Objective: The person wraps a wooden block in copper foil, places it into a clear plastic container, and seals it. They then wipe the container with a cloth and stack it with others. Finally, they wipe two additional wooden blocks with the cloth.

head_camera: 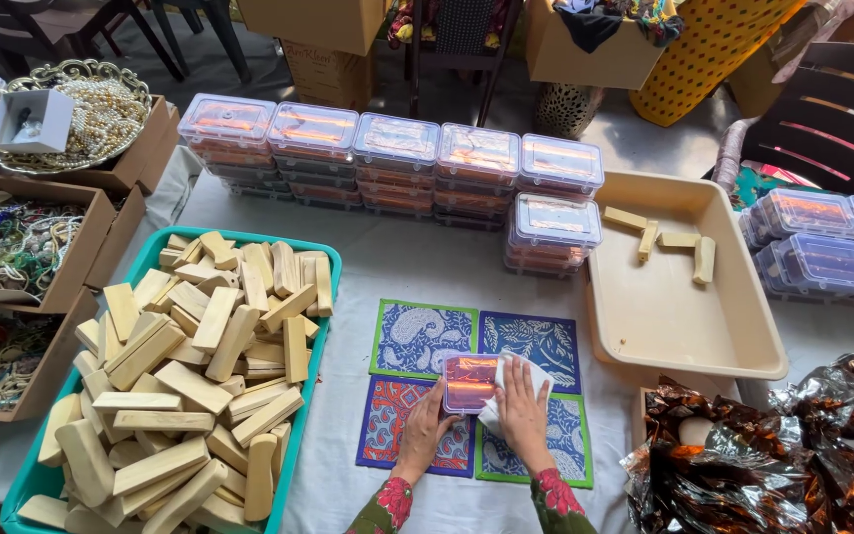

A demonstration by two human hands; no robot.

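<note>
Left hand (425, 431) steadying small clear box (469, 382), right hand (523, 409) hiding white cloth (518, 388)

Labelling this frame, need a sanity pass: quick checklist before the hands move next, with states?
1. Left hand steadies the small clear plastic box: ok, fingers touch its near left corner.
2. Right hand on the white cloth: ok, palm flat on it.
3. Box lid shut: cannot tell.
4. Box sits on the four patterned square mats: ok, near their shared centre.
5. Teal tray of pale wooden blocks: ok, apart from both hands.
6. Beige plastic tub within reach: cannot tell.
</note>
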